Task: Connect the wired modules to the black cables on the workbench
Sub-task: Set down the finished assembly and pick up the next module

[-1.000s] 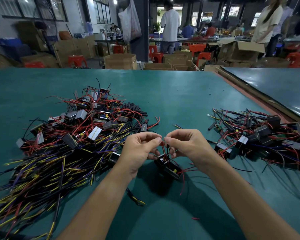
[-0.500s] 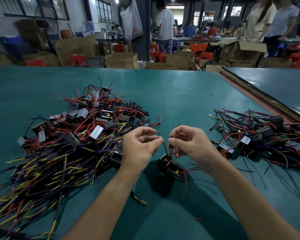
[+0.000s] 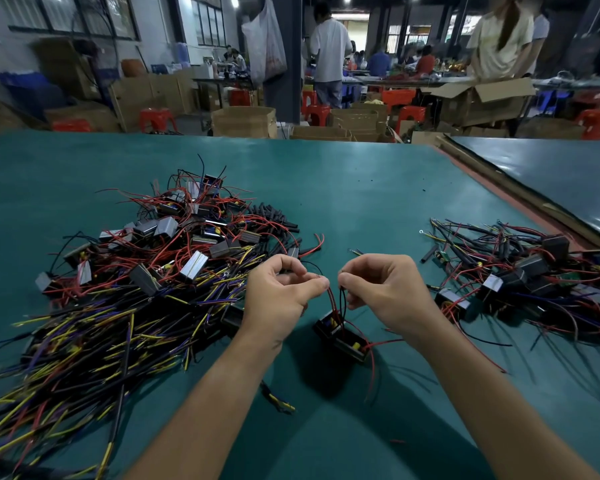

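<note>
Over the middle of the green worktop point(image 3: 326, 188), nearer its front edge than its far one, the left hand point(image 3: 281, 299) and the right hand point(image 3: 385, 296) are raised side by side, close together but not touching. The left hand's fingers are curled, and its thumb and forefinger pinch the upper end of a red wire point(image 3: 331, 299). The right hand's fingers are curled too, pinching the top of a black wire point(image 3: 342, 301) just beside it. Both wires run down from the fingertips to one black module point(image 3: 342, 336), which sits below the gap between the two hands. Whether it hangs free or touches the worktop cannot be told. A second red lead trails from the module toward the right edge. Toward the left edge lies a large heap of modules and cables point(image 3: 136, 289), black with yellow, red and purple strands. A smaller tangle of modules point(image 3: 534, 278) lies toward the right edge, well apart from the hands.
</note>
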Available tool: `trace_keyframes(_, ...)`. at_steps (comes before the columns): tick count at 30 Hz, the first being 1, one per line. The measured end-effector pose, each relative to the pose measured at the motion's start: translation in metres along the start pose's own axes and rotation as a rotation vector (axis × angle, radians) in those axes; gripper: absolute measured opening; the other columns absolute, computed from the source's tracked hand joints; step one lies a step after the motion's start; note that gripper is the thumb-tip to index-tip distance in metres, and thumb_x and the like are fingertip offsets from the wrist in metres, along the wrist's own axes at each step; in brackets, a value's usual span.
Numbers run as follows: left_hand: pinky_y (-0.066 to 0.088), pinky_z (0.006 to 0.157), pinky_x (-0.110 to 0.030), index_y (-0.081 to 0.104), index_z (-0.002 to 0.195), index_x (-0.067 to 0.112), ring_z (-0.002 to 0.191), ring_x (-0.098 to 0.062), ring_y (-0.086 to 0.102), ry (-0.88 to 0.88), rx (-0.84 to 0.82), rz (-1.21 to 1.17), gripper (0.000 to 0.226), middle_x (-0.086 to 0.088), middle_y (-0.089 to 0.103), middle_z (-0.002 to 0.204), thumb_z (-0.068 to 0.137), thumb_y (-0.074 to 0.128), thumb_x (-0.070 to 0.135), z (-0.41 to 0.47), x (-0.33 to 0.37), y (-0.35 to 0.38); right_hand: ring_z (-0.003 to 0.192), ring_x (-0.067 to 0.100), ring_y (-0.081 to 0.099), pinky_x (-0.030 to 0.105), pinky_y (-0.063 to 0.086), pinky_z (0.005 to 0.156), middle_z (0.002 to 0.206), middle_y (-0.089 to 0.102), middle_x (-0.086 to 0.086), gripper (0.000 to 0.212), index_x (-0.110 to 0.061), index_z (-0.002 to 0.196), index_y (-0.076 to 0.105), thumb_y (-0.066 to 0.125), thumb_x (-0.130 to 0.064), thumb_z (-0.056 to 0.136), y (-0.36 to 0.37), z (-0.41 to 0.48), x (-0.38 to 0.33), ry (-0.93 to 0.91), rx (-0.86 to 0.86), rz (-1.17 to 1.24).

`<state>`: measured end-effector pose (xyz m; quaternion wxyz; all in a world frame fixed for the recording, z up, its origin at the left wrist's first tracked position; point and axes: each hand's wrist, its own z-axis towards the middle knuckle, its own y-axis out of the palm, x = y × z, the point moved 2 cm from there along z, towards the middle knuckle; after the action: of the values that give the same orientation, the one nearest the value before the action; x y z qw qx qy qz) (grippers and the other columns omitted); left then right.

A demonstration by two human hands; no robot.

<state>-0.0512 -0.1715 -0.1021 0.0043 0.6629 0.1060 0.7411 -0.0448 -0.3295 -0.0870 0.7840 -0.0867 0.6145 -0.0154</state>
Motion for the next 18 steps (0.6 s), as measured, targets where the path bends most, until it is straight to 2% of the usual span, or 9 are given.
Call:
trace_keyframes(4, 0.042, 0.043, -0.021, 0.060, 0.084, 0.011, 0.043, -0.008, 0.049, -0.047, -0.082, 0.058, 0.026, 0.001, 0.062, 0.062, 0.065, 0.077, 0.009, -0.003, 0.003, 0.003, 0.051, 0.015, 0.055, 0.028, 0.056, 0.053, 0.063, 0.062, 0.010, 0.014, 0.004, 0.077, 0.067, 0.062, 0.002, 0.091, 0.002, 0.000, 0.000, 0.023, -0.023, 0.030)
trace_keyframes(8, 0.043, 0.045, -0.021, 0.062, 0.089, 0.009, 0.047, -0.008, 0.053, -0.075, -0.180, 0.093, 0.015, 0.001, 0.062, 0.063, 0.081, 0.072, 0.000, -0.006, 0.002, 0.007, 0.057, 0.015, 0.056, 0.027, 0.055, 0.055, 0.065, 0.063, 0.008, 0.017, 0.002, 0.076, 0.067, 0.061, 0.002, 0.092, 0.000, 0.000, -0.003, 0.020, -0.052, -0.006)
trace_keyframes(12, 0.042, 0.045, -0.020, 0.065, 0.089, 0.006, 0.046, -0.008, 0.050, -0.105, -0.236, 0.096, 0.012, -0.005, 0.061, 0.065, 0.082, 0.068, -0.003, -0.008, 0.001, 0.010, 0.060, 0.015, 0.058, 0.024, 0.053, 0.056, 0.064, 0.066, 0.005, 0.025, -0.006, 0.071, 0.070, 0.060, -0.003, 0.094, -0.005, 0.001, -0.003, -0.021, -0.057, -0.039)
trace_keyframes(15, 0.039, 0.043, -0.019, 0.067, 0.082, 0.007, 0.044, -0.008, 0.047, -0.112, -0.241, 0.048, 0.011, 0.001, 0.058, 0.056, 0.081, 0.070, -0.003, -0.009, 0.001, 0.012, 0.058, 0.009, 0.057, 0.023, 0.053, 0.054, 0.066, 0.068, -0.002, 0.028, -0.012, 0.071, 0.071, 0.058, -0.005, 0.095, 0.000, 0.022, -0.005, -0.016, 0.015, -0.026)
trace_keyframes(18, 0.038, 0.043, -0.020, 0.067, 0.070, 0.013, 0.043, -0.010, 0.046, -0.090, -0.217, 0.061, 0.017, 0.000, 0.059, 0.053, 0.084, 0.070, 0.004, -0.008, 0.001, 0.013, 0.065, 0.019, 0.064, 0.032, 0.058, 0.060, 0.076, 0.072, 0.001, 0.021, -0.017, 0.079, 0.072, 0.058, -0.008, 0.092, 0.017, 0.070, -0.001, 0.000, 0.006, -0.276)
